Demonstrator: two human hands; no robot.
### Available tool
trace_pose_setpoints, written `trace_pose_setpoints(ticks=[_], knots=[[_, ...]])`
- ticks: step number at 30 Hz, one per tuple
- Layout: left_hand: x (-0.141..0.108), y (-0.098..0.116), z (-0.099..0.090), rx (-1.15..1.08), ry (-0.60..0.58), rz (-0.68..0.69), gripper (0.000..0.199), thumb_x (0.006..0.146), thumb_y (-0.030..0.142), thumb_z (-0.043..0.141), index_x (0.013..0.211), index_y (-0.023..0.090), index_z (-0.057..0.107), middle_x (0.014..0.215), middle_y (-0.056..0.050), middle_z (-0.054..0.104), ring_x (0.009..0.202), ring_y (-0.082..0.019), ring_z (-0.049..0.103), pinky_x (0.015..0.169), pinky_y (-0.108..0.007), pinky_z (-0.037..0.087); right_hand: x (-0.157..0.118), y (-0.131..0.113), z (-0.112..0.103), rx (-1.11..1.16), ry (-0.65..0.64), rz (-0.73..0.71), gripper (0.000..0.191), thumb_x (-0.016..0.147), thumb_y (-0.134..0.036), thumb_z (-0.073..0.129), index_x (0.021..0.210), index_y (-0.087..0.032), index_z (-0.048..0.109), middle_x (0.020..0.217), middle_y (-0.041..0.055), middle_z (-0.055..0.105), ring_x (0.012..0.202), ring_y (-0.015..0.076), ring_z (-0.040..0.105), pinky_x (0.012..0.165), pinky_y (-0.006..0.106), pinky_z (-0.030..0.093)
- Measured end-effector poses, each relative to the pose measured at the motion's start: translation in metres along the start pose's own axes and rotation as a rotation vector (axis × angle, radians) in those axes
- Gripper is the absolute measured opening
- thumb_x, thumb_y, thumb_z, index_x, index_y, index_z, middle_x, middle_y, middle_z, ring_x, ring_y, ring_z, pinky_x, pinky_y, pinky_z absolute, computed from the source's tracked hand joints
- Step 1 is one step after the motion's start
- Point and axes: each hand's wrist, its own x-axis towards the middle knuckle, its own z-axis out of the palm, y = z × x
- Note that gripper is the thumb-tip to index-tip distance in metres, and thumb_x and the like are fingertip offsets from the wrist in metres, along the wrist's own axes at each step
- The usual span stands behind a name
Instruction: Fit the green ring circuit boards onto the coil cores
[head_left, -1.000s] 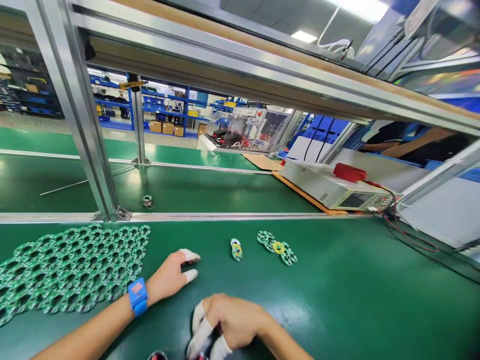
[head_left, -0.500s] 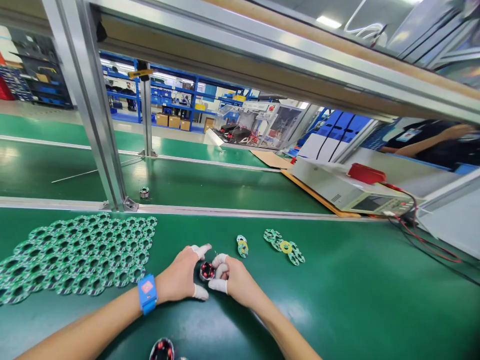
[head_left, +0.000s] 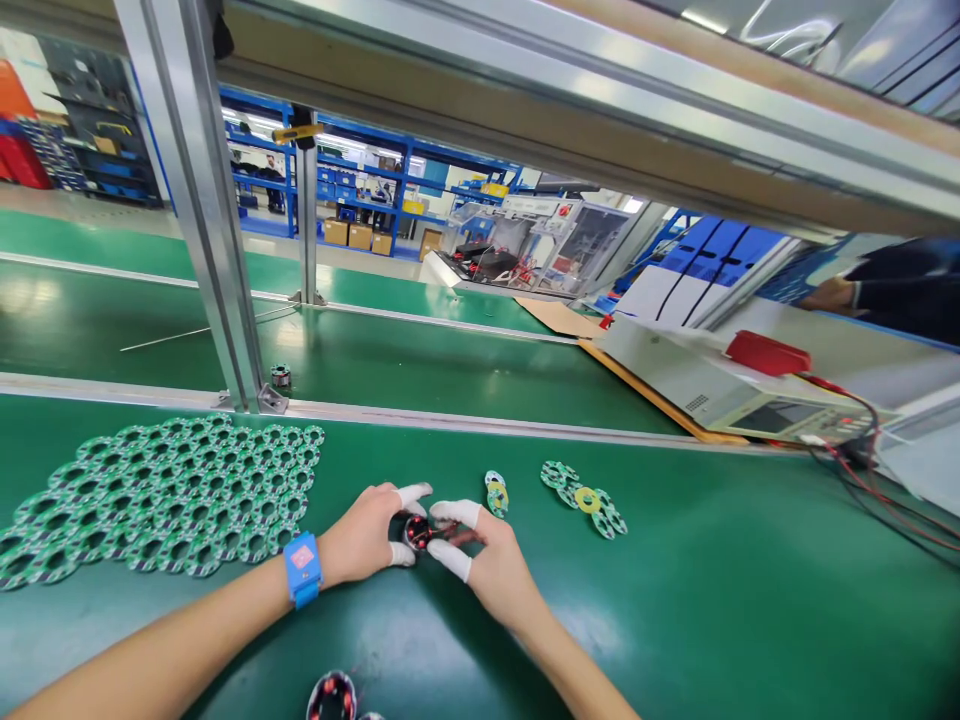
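A small round part with red and black windings (head_left: 417, 533) is between my two hands above the green bench. My left hand (head_left: 367, 535) curves around its left side, with white-covered thumb and finger closed on it. On the other side, my right hand (head_left: 487, 560) has its white-covered thumb and finger at the part's right edge; the other fingers are blurred. A blue band (head_left: 302, 568) is on my left wrist. Near the bottom edge lies another wound part (head_left: 332, 697), partly cut off. Green and yellow rings (head_left: 496, 494) lie just beyond my right hand.
Many green ring boards (head_left: 180, 500) cover the bench at left. More rings (head_left: 585, 500) lie right of centre. A metal post (head_left: 206, 220) rises behind, near a single wound part (head_left: 280, 376). A grey instrument (head_left: 720, 385) with cables stands at right, before a person's arm (head_left: 832, 295).
My left thumb and finger have closed in on the wound part. My right hand has opened out slightly and shifted right. The whole view has shifted a little.
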Motion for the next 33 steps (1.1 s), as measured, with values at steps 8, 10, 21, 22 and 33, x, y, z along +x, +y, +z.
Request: trace_pose_setpoints(ticks=[8,10,21,22,33], knots=[[-0.001,0.002,-0.004,0.102,0.008,-0.019,0.056,0.069,0.026,0.070,0.123,0.027,0.053,0.099,-0.004,0.060,0.090,-0.022,0.052,0.082,-0.032,0.040,-0.007,-0.013,-0.004,-0.446,-0.112,-0.516,0.027,0.084,-0.010,0.043,0.075,-0.021,0.065,0.072,0.0040,0.066,0.070,0.0158,0.057,0.060,0.025,0.045],[-0.001,0.001,-0.003,0.135,0.021,-0.024,0.051,0.070,0.029,0.069,0.120,0.029,0.056,0.094,-0.004,0.060,0.087,-0.021,0.052,0.079,-0.032,0.040,-0.012,-0.019,-0.001,-0.648,-0.257,-0.600,0.030,0.082,-0.006,0.040,0.066,-0.020,0.061,0.063,0.0035,0.061,0.065,0.0159,0.054,0.054,0.025,0.040],[0.000,0.002,-0.002,0.023,-0.021,0.013,0.049,0.072,0.020,0.064,0.121,0.023,0.055,0.098,-0.005,0.060,0.089,-0.021,0.054,0.084,-0.030,0.042,0.016,0.022,-0.046,-0.768,0.189,-0.044,0.035,0.078,-0.010,0.043,0.104,-0.020,0.065,0.099,0.0092,0.065,0.092,0.0227,0.058,0.078,0.035,0.048],[0.000,0.003,-0.003,0.004,-0.026,0.010,0.052,0.072,0.019,0.063,0.123,0.022,0.054,0.100,-0.006,0.060,0.091,-0.021,0.054,0.085,-0.031,0.042,0.019,0.027,-0.053,-0.791,0.178,-0.020,0.041,0.073,-0.006,0.044,0.105,-0.020,0.065,0.104,0.0097,0.064,0.095,0.0238,0.057,0.078,0.036,0.049],[0.002,0.006,-0.015,-0.168,0.119,-0.050,0.066,0.058,-0.004,0.041,0.120,0.017,0.052,0.118,-0.007,0.056,0.107,-0.019,0.051,0.099,-0.033,0.037,0.019,0.022,-0.069,-0.435,0.212,0.096,0.016,0.068,-0.026,0.062,0.080,-0.020,0.070,0.083,0.0085,0.067,0.075,0.0246,0.059,0.071,0.041,0.048]])
